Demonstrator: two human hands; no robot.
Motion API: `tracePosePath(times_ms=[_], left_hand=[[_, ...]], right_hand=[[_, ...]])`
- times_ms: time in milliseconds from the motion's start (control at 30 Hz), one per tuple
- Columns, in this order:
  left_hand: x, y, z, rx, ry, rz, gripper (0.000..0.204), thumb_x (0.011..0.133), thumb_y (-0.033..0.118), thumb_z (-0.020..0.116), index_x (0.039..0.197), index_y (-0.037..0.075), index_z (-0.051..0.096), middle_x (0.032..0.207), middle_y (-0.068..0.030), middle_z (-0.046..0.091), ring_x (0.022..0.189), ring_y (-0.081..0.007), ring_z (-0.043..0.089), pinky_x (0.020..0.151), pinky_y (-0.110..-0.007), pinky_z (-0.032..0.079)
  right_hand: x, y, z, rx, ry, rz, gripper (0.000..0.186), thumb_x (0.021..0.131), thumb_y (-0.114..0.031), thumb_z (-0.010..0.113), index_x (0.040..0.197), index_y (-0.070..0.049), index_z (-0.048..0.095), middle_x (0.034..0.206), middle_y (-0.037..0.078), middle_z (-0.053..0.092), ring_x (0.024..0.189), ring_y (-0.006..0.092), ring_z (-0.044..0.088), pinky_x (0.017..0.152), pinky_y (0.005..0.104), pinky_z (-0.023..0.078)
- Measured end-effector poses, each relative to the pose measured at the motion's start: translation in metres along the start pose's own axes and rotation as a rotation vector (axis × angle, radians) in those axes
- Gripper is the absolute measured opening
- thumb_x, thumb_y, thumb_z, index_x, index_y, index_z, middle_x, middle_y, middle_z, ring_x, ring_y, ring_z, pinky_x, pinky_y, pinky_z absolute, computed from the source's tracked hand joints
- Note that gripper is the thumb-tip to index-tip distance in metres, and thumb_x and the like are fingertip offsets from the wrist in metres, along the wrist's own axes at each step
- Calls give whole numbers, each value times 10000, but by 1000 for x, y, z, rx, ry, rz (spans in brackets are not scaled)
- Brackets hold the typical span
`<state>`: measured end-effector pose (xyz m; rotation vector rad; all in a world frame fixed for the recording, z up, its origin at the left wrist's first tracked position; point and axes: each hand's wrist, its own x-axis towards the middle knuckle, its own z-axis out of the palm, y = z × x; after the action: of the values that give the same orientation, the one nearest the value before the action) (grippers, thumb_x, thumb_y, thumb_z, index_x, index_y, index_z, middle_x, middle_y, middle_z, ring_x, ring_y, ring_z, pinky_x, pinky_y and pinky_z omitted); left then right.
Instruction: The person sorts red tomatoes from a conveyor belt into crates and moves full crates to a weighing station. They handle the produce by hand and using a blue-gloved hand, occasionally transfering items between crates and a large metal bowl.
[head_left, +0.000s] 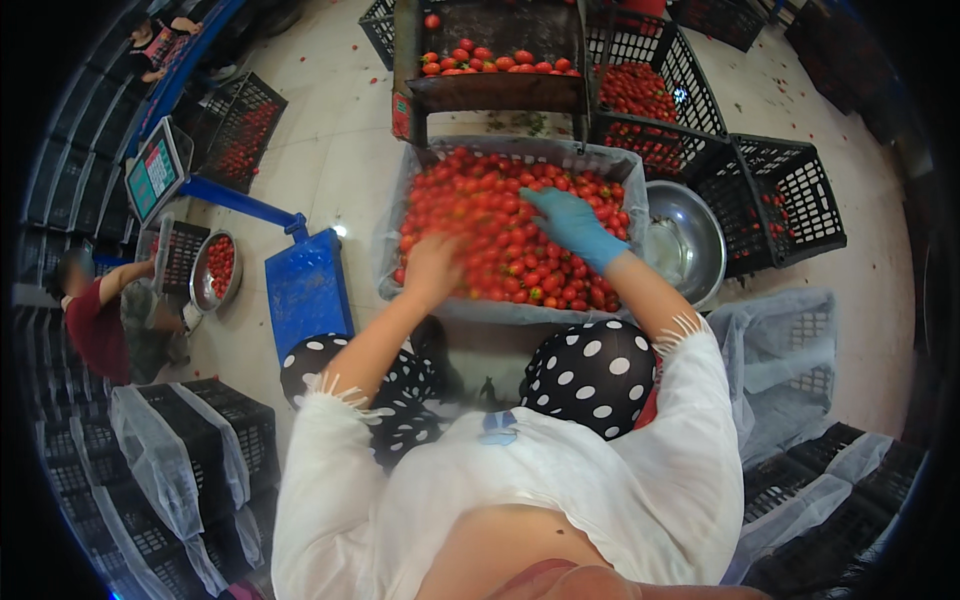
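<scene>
In front of my knees stands a crate (pixel 640 190) lined with clear plastic and filled with small red cherry tomatoes (pixel 520 260). My bare left hand (pixel 436 268) is down at the tomatoes in the left part of the crate. Motion smears its fingers and the fruit around them, so its grip cannot be made out. In a blue glove, my right hand (pixel 575 225) lies over the tomatoes right of the middle. Its fingers stretch out to the left across the fruit, and I see nothing held in them.
Beyond the crate is a metal chute (pixel 490 95) with more tomatoes. A steel bowl (pixel 690 245) and black crates (pixel 785 195) stand right. Left are a blue platform scale (pixel 305 290) and, farther off, a person (pixel 100 320) near a tomato bowl (pixel 216 270).
</scene>
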<state>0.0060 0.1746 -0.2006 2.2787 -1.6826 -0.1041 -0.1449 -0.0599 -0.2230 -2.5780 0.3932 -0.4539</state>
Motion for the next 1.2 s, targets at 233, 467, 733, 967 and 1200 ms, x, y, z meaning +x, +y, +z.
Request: tracePosePath(times_ms=[233, 467, 733, 967, 1200], left_hand=[[-22, 9, 29, -294, -32, -130, 223, 711, 126, 663, 922, 57, 647, 836, -111, 611, 784, -258, 614, 682, -358, 490], [-11, 57, 44, 184, -337, -276, 168, 714, 167, 635, 852, 71, 626, 820, -139, 582, 789, -317, 606, 687, -417, 488], [11, 25, -13, -824, -184, -660, 149, 701, 117, 567, 791, 30, 649, 760, -83, 600, 685, -184, 600, 548, -315, 473], [2, -25, -23, -1121, -30, -888, 193, 738, 221, 633, 809, 44, 605, 696, -42, 582, 615, -153, 562, 527, -288, 449], [-7, 22, 14, 117, -379, -501, 517, 652, 329, 731, 1099, 126, 570, 892, -133, 625, 888, -320, 603, 738, -418, 488]], right_hand=[[6, 10, 2, 627, -116, 479, 256, 815, -263, 551, 1025, -127, 604, 941, 103, 621, 836, 215, 617, 663, 367, 506], [-46, -9, -36, 965, -358, 644, 258, 795, -331, 613, 889, -90, 615, 862, 57, 606, 776, 164, 594, 647, 323, 488], [-65, -27, 1, -168, -586, -304, 266, 783, -320, 583, 1021, -202, 584, 938, 108, 521, 815, 285, 588, 624, 418, 465], [-71, -8, 16, 792, -426, 81, 256, 828, -244, 552, 1027, -83, 557, 1003, 78, 593, 797, 146, 548, 599, 302, 458], [-37, -19, -22, 1727, -349, 507, 377, 839, -255, 572, 1159, -70, 498, 1031, 122, 571, 695, 86, 518, 555, 218, 420]])
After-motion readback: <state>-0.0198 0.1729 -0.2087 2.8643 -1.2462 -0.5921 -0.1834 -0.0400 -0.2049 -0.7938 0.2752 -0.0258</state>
